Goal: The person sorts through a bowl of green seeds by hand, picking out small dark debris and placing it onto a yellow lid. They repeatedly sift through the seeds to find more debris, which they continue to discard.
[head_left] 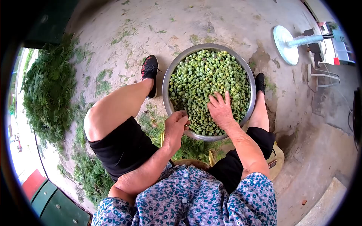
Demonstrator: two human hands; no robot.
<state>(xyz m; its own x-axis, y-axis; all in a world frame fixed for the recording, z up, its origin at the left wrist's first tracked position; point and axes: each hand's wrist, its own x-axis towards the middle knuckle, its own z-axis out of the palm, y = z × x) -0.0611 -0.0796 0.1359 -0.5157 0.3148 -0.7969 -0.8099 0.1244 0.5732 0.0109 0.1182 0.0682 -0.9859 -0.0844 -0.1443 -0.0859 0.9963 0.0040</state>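
A wide metal basin, full of small round green berries or pods, stands between the feet. On top of the berries, toward the near right, my right hand lies with its fingers spread and fingertips touching them. My left hand is at the basin's near-left rim, thumb and fingers curled together in a pinch. Whatever sits between those fingertips, if anything, is too small and hidden to name.
Feathery green cut branches are heaped at the left, and loose sprigs lie on the concrete floor. A pedestal with a round white base stands at upper right. Green panels are at lower left.
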